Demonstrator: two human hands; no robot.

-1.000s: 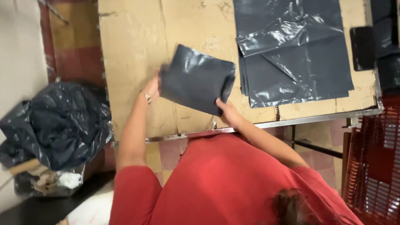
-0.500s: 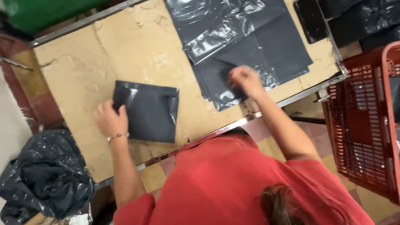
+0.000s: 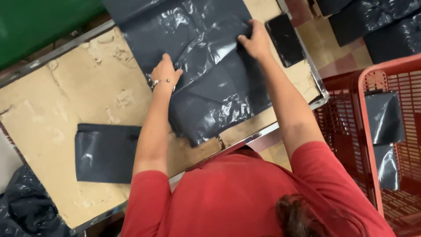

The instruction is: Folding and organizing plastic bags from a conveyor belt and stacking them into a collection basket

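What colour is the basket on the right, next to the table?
The basket is red, a plastic lattice; the head view, the only one here, shows it clearly beside the table.

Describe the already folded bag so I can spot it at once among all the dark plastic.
Start at the worn cardboard-topped table. On its near left part, beside the left forearm, lies the folded bag, touched by neither hand. Unlike the spread-out bags under both hands, it is a compact, flat dark rectangle.
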